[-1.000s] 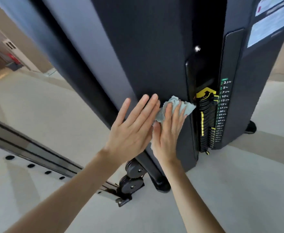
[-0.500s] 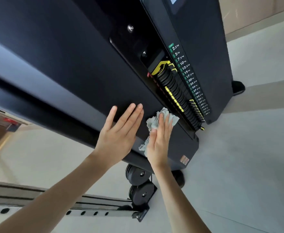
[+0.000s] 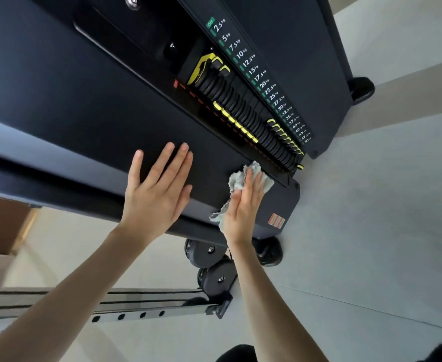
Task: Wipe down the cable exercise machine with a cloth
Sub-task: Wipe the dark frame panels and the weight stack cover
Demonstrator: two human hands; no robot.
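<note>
Your right hand [image 3: 243,205] has carried the cloth [image 3: 236,178] down the machine's dark panel [image 3: 84,100]. The cloth now sits near the panel's bottom corner, just beside the lower end of the weight stack [image 3: 253,121] and just above the red sticker [image 3: 277,220]. The fingers lie straight and flat on the cloth, pressing it to the panel rather than gripping it. Your left hand [image 3: 157,194] is also flat and released, holding nothing, with its palm braced on the panel to the left.

That likely means this downward stroke is close to its end, since little panel is left below the cloth before the base. The weight stack slot and the numbered scale [image 3: 267,87] don't look as though the cloth has reached them.

A second ago the cloth was up beside the yellow top of the stack, and your two hands were touching. Half a second ago it was about halfway down. Now the hands are apart, with bare panel between them. The left hand has moved down too, though less than the right. Your view has also tilted further, so the machine runs slantwise across it.
</note>
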